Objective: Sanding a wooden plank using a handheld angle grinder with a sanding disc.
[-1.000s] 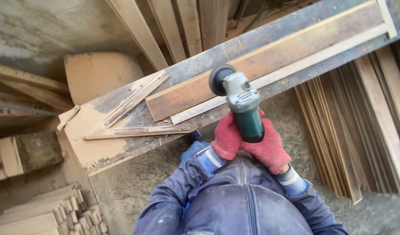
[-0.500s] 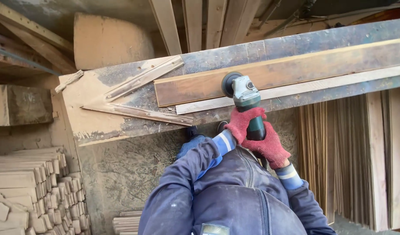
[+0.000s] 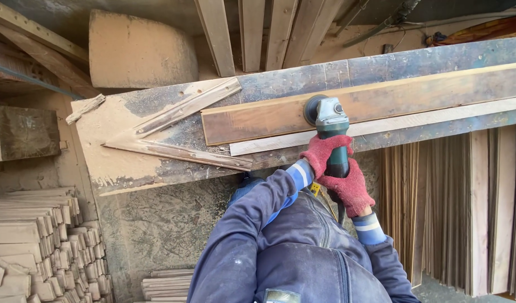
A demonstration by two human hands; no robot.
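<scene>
Both grips, left hand (image 3: pixel 324 154) and right hand (image 3: pixel 350 188), closed around green grinder (image 3: pixel 331 126); disc ahead touching brown plank (image 3: pixel 381 101) on dusty surface (image 3: pixel 129 163).

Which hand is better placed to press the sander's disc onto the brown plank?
Left, probably. The red-gloved left hand grips the green handheld power sander nearest its head, just behind the round disc on the long brown wooden plank; the right hand holds the rear, farther back.
</scene>
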